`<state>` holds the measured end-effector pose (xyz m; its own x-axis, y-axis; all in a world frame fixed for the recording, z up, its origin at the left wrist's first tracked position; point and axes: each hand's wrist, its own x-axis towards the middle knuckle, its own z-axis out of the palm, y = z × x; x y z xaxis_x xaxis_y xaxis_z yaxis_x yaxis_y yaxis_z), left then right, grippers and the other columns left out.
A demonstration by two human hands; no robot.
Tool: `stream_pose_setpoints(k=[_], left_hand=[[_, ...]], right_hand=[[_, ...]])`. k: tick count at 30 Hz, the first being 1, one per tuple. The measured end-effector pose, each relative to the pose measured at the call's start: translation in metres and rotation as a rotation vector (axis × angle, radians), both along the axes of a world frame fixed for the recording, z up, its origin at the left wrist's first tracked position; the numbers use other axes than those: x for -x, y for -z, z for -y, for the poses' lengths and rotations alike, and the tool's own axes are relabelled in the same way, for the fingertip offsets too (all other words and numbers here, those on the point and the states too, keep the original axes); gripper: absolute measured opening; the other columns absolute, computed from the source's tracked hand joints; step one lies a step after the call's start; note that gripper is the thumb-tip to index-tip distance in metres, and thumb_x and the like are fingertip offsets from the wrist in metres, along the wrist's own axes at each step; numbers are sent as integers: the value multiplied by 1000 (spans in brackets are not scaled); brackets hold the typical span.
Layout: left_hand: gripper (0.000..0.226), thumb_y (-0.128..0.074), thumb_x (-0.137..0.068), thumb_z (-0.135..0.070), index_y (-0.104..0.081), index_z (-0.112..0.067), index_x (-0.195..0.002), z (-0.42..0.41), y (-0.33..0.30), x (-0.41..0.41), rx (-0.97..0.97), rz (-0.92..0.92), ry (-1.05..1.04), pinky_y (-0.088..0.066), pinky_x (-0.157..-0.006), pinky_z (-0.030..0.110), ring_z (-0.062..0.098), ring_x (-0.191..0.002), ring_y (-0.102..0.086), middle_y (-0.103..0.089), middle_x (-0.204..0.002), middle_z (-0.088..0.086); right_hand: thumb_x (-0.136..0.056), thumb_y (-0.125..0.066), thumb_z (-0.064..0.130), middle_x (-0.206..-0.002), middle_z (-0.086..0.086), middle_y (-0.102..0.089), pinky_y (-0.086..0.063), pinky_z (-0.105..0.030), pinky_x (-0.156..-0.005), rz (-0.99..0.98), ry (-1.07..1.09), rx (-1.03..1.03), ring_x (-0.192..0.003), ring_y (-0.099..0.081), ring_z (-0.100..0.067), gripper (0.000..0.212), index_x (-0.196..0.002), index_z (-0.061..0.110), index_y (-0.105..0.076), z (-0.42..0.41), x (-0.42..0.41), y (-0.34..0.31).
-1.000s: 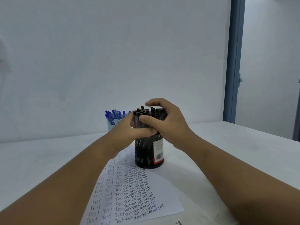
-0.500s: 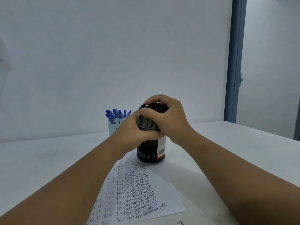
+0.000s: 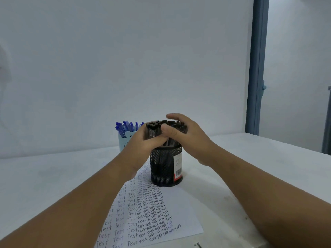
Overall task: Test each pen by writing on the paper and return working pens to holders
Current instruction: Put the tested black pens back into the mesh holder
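Holding the black pens (image 3: 162, 130) bunched with both hands, left hand (image 3: 143, 145) fingers curling round them and right hand (image 3: 184, 135) cupping, is keeping them standing in the black holder (image 3: 165, 169) on the paper (image 3: 157, 212); squeezing gently is best.

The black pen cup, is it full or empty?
Full. The black mesh holder is packed with black pens; their dark barrels show through the mesh, and both hands are wrapped around the bunch.

white table (image 3: 250, 158): black mesh holder (image 3: 165, 169), light blue holder (image 3: 123, 142) behind, written paper (image 3: 180, 212) in front.
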<state>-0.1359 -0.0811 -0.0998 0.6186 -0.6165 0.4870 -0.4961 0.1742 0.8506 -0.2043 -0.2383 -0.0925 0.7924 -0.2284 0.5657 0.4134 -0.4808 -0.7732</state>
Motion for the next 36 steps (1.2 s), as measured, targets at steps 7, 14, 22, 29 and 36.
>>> stream_pose_setpoints(k=[7, 14, 22, 29, 36], left_hand=[[41, -56, -102, -23, -42, -37, -138, 8, 1, 2, 154, 85, -88, -54, -79, 19, 5, -91, -71, -68, -108, 1], [39, -40, -98, -59, -52, -40, -130, 12, 3, 2, 96, 56, -161, -50, -96, 34, 13, -111, -63, -66, -115, -6], [35, -46, -104, -42, -52, -30, -136, 14, -2, 5, 164, -48, -105, -50, -102, 36, 12, -117, -63, -65, -126, -1], [35, -51, -98, -46, -57, -27, -127, 13, -5, 3, 230, -37, -111, -52, -103, 45, 20, -114, -66, -65, -123, 7], [54, -32, -90, -65, -55, -36, -129, 14, 2, 2, 171, 41, -136, -53, -94, 30, 12, -110, -65, -67, -117, -4]], right_hand=[[-97, -63, 37, -110, 2, -68, -58, -37, -88, 237, 37, -46, -99, -67, -10, 23, -118, 29, -62, -7, -8, -2], [-101, -53, 42, -95, 17, -68, -53, -34, -90, 170, 86, 51, -94, -64, -5, 25, -113, 25, -67, -7, -7, 2], [-82, -70, 61, -114, 8, -69, -54, -36, -99, 190, 28, -1, -107, -66, -6, 52, -121, 28, -66, -12, -8, 3], [-82, -65, 67, -116, 8, -68, -54, -42, -99, 223, 64, 4, -110, -65, -11, 51, -119, 33, -66, -10, -10, 3], [-102, -57, 35, -92, 8, -70, -51, -22, -78, 275, 92, 36, -85, -65, -7, 20, -106, 20, -69, -7, -9, 2]])
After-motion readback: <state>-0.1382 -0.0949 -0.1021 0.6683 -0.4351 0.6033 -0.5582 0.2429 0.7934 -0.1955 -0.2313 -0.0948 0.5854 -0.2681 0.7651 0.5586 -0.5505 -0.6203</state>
